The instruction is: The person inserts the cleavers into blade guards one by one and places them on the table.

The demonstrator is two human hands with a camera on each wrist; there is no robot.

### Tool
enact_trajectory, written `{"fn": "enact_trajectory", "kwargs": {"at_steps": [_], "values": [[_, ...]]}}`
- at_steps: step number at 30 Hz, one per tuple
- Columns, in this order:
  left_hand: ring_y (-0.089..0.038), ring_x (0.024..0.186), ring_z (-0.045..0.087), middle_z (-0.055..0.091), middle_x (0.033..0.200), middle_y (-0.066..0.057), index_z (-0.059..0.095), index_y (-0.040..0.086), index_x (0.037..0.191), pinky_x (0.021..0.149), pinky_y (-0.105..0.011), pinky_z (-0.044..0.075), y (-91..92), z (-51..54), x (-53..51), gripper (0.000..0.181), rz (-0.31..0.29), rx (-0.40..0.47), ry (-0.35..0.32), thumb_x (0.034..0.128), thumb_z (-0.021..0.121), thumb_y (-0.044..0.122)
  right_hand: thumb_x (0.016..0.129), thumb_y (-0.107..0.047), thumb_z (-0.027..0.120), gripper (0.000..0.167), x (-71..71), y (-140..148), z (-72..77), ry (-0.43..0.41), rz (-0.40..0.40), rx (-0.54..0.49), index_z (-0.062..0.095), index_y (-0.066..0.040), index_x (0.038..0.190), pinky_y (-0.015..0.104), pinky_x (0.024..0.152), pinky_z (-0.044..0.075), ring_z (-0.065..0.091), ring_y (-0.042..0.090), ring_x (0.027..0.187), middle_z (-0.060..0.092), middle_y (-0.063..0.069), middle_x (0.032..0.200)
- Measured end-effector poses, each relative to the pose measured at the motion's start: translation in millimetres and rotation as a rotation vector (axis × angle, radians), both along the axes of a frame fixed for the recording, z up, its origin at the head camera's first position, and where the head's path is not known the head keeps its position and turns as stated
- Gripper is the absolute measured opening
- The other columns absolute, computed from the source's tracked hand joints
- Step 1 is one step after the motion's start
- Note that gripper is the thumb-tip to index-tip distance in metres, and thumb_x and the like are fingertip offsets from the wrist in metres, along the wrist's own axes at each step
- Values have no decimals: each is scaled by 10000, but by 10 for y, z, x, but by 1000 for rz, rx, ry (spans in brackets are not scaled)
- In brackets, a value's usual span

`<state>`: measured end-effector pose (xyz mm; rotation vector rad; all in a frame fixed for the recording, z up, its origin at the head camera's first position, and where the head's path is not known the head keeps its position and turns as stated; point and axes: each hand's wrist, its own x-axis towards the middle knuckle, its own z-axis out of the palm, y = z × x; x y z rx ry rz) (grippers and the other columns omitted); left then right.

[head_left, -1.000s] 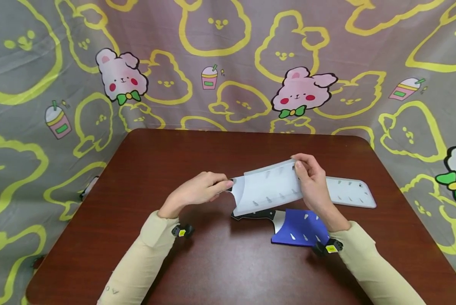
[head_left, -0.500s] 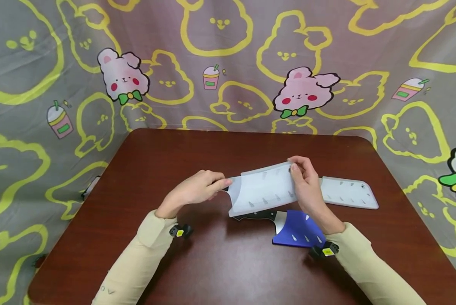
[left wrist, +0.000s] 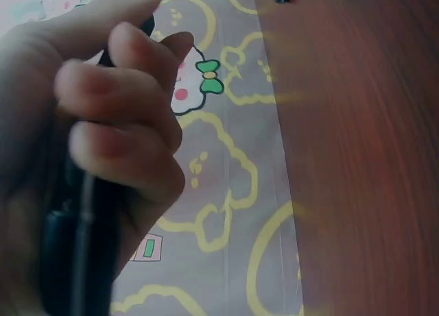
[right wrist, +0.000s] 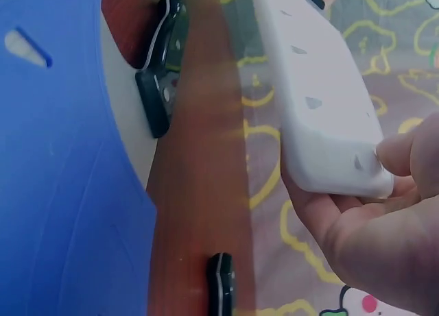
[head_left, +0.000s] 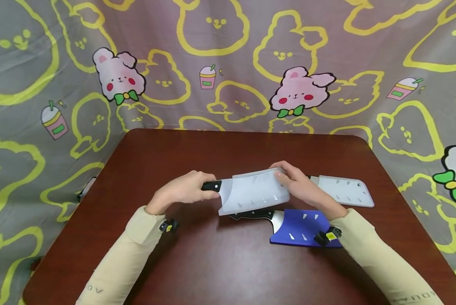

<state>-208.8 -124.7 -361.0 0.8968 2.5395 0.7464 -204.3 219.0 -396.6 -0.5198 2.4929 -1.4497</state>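
In the head view my left hand (head_left: 184, 188) grips the black handle (head_left: 211, 186) of a cleaver raised over the table. A translucent white blade guard (head_left: 252, 194) covers most of its blade; a strip of blade shows next to the handle. My right hand (head_left: 302, 186) pinches the guard's far end, thumb on the near face. The right wrist view shows that hand's fingers (right wrist: 333, 216) beneath the white guard (right wrist: 329, 103). In the left wrist view the fingers (left wrist: 127, 144) curl around the dark handle, which is blurred.
A cleaver in a blue blade guard (head_left: 294, 228) lies on the brown table (head_left: 228, 262), partly under my right forearm. Behind my right hand lies a knife in a white guard (head_left: 346, 191). A patterned cloth (head_left: 220, 101) hangs behind the table.
Both hands and the held cleaver have shifted left, the right hand further than the left. More of the black handle now shows beside the left hand. The knives on the table have stayed put.
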Motion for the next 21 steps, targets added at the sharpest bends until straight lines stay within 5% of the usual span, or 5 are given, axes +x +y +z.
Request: {"fn": "enact_trajectory", "kwargs": {"at_steps": [9,21], "values": [[-115,636,525,632,800,5,688,118,995,580,-256,424,-49,-108,-206,216,88,-125,140,880,743,292,1045,-227,471,297,-206,-124,-145,-73,5,29,514,-107,1314,392,757,575,600,310,1029,569,188,1231],[-155,689,548,640,877,-43,682,106,1045,614,-265,434,-157,-292,-377,237,196,-142,107,890,735,277,1021,-195,526,311,-407,-296,-329,-13,21,103,521,-122,1323,362,802,526,572,293,1041,571,152,1262]]}}
